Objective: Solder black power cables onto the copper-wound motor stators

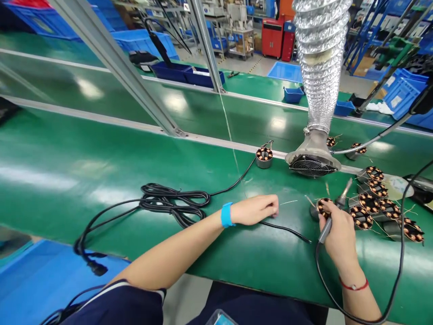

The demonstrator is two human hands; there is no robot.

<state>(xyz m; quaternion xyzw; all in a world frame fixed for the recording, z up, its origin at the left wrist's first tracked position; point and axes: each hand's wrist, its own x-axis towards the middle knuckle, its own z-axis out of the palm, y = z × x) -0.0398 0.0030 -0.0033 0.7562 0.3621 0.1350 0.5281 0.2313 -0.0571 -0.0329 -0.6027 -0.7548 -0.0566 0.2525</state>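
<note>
My right hand (340,234) grips a soldering iron (333,213) like a pen, its tip pointing up beside a round copper-wound stator (322,207) on the green bench (101,180). My left hand (255,209), with a blue wrist strap (226,215), rests knuckles-up on the bench with its fingers curled. A thin wire (288,202) sticks out from its fingertips towards the stator. The black cord (287,230) of the iron runs under the left hand.
Several more wound stators (375,203) lie in a cluster at the right, and one (264,157) stands alone further back. A silver fume duct with a fan mouth (313,164) stands behind. A coiled black cable (172,203) lies at the left. Blue bins (292,94) sit beyond.
</note>
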